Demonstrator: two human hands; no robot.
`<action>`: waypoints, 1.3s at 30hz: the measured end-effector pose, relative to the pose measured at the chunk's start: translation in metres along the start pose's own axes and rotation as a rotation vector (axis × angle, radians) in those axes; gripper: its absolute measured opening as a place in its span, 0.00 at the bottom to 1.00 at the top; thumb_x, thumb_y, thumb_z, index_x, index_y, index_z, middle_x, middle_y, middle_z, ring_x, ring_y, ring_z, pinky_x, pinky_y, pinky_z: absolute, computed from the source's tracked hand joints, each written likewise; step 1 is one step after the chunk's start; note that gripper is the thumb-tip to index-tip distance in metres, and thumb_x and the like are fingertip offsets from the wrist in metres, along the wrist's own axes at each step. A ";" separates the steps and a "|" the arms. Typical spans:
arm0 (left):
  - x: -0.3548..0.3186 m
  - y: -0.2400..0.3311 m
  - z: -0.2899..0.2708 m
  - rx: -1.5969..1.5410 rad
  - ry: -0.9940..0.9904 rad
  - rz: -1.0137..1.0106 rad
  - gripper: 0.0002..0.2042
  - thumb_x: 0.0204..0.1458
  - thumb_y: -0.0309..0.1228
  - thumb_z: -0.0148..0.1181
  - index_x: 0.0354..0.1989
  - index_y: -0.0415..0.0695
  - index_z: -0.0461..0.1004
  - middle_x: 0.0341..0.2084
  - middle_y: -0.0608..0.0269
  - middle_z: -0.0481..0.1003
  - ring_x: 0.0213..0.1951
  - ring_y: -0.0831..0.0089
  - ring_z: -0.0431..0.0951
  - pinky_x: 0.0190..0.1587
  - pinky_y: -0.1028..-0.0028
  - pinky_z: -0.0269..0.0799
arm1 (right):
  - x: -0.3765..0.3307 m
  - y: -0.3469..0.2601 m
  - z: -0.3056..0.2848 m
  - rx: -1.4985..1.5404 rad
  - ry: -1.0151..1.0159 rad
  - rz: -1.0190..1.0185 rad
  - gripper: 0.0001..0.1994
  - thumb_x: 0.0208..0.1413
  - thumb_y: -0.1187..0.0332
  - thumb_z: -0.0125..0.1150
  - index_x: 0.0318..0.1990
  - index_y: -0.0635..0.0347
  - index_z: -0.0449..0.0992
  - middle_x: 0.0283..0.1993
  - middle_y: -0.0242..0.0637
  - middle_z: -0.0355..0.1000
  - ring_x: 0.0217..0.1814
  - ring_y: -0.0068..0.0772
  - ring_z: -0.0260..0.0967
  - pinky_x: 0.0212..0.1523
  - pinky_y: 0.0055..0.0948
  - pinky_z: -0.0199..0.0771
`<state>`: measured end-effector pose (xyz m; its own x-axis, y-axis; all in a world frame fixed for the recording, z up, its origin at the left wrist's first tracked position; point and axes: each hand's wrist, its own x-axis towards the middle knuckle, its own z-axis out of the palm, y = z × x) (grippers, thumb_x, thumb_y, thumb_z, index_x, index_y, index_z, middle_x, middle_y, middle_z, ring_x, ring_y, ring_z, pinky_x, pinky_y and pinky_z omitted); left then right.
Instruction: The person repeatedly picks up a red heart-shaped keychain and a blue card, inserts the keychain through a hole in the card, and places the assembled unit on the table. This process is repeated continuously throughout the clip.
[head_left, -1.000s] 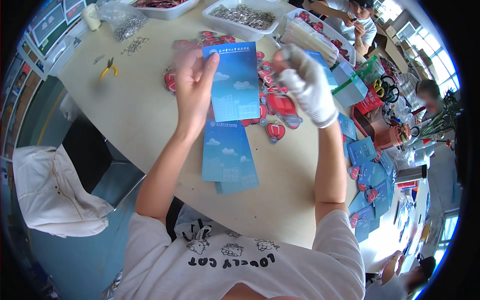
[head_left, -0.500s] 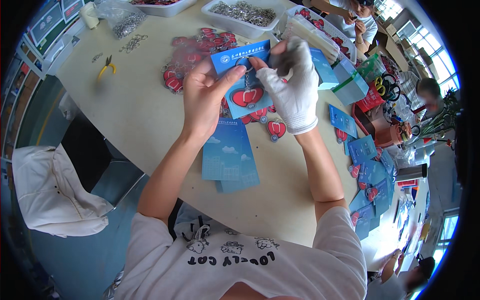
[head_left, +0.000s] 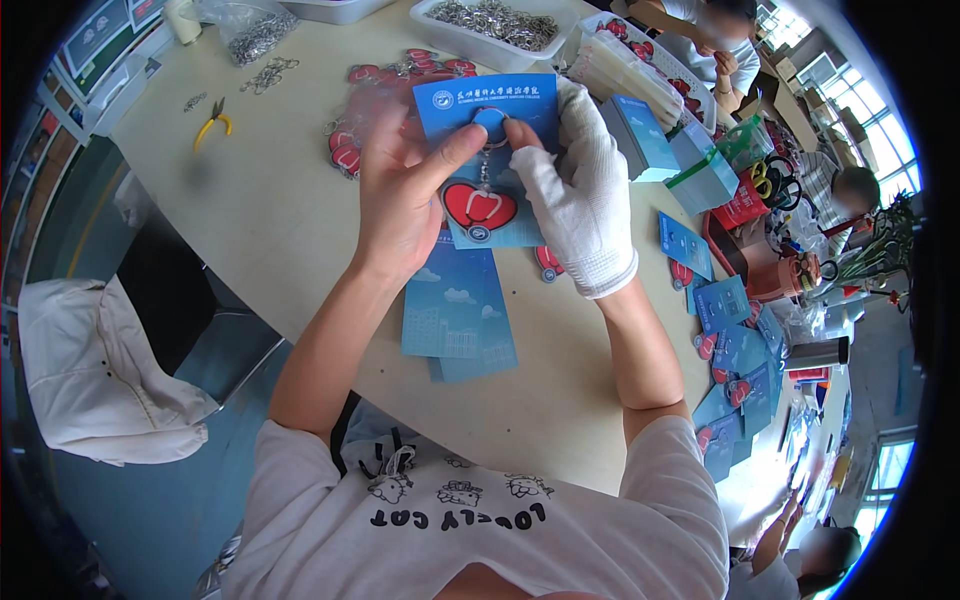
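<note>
My bare left hand (head_left: 398, 195) pinches the left side of a blue printed card (head_left: 435, 112), its thumb pressing on the key ring. From that ring a red heart keychain (head_left: 480, 206) hangs by a short chain over the card's front. My right hand (head_left: 590, 215), in a white glove with bare fingertips, grips the card's right side, thumb tip at the ring. Most of its other fingers are behind the card. Below lie more blue cards (head_left: 445, 315), overlapping on the table. Red heart keychains (head_left: 347, 158) are piled behind my hands, and another heart (head_left: 548, 262) peeks out beside the glove.
Yellow-handled pliers (head_left: 213, 126) lie at the left. A white tray (head_left: 470, 42) of metal rings stands at the back. Boxed cards (head_left: 640, 140) are at the back right, and finished-looking card-and-heart pieces (head_left: 745, 345) spread along the right. Other people sit around the table.
The card has turned to face me more squarely, and the heart has shifted slightly left and down. My right fingers have moved from the card's upper edge to along its right side.
</note>
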<state>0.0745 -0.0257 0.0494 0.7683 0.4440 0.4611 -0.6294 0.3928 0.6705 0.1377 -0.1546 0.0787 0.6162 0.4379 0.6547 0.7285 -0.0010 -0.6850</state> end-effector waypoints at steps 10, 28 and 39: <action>-0.002 -0.003 -0.003 0.059 -0.082 0.035 0.16 0.57 0.21 0.53 0.54 0.39 0.65 0.47 0.62 0.70 0.50 0.78 0.68 0.55 0.75 0.62 | 0.002 0.016 0.000 -0.018 -0.107 0.128 0.25 0.46 0.75 0.61 0.53 0.76 0.63 0.37 0.47 0.75 0.35 0.30 0.74 0.37 0.27 0.75; -0.064 -0.002 -0.066 1.351 -0.264 -0.236 0.18 0.45 0.34 0.70 0.36 0.39 0.67 0.28 0.63 0.73 0.30 0.74 0.72 0.34 0.72 0.68 | 0.002 0.070 -0.191 -1.017 -0.498 0.335 0.25 0.49 0.62 0.64 0.55 0.59 0.70 0.53 0.44 0.72 0.53 0.40 0.71 0.53 0.32 0.69; -0.052 0.006 -0.075 0.690 -0.093 -0.588 0.13 0.47 0.26 0.66 0.38 0.38 0.69 0.23 0.65 0.75 0.32 0.79 0.73 0.39 0.76 0.68 | 0.013 0.094 0.034 -0.583 -0.448 -0.306 0.17 0.44 0.63 0.66 0.43 0.55 0.76 0.38 0.37 0.73 0.44 0.41 0.71 0.45 0.37 0.72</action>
<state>0.0225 0.0140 -0.0138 0.9684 0.2460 -0.0403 0.0535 -0.0469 0.9975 0.2040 -0.1184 0.0123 0.2745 0.8144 0.5113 0.9615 -0.2383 -0.1366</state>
